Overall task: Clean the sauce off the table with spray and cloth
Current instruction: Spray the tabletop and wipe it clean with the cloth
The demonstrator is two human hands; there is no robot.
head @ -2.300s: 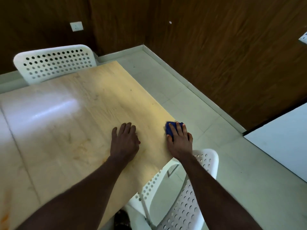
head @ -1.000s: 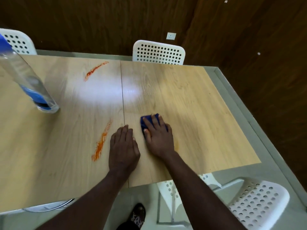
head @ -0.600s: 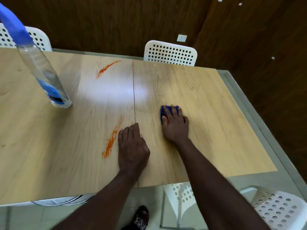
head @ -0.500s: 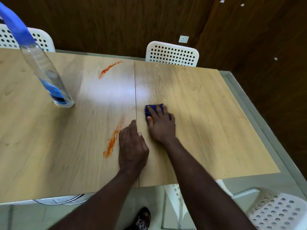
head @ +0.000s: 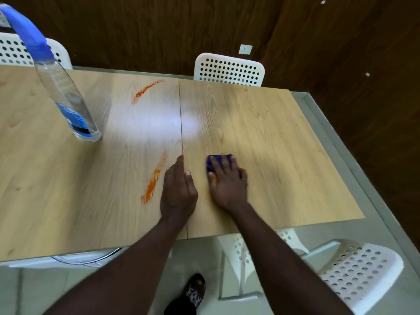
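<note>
My right hand presses flat on a blue cloth, which peeks out from under the fingers, right of the seam in the wooden table. My left hand rests flat on the seam, fingers straight. An orange sauce streak lies just left of my left hand. A second, thinner sauce streak sits farther back. A clear spray bottle with a blue head stands on the table at the far left.
White perforated chairs stand around the table: one chair at the far side, one chair at the back left, one chair at the near right. Dark wooden walls close in behind and on the right. My foot is below the table edge.
My view swung from the table's right end to its middle. My right hand slid the cloth left toward the seam, then back a little to the right. My left hand stayed flat.
</note>
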